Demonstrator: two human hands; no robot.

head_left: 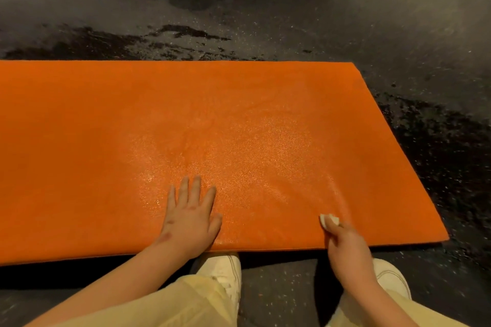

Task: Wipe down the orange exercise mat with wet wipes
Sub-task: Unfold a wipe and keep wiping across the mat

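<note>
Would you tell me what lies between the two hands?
Nothing but bare, wet-looking orange mat separates the left hand from the right hand holding the wipe, per the head view.

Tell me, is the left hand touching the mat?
Touching. The head view shows the left hand lying flat, fingers straight, on the mat, with no gap under it; the right hand holds a wipe.

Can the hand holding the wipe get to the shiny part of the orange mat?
Probably yes. The right hand with the wipe is over the mat, and nothing lies between it and the shiny patch.
</note>
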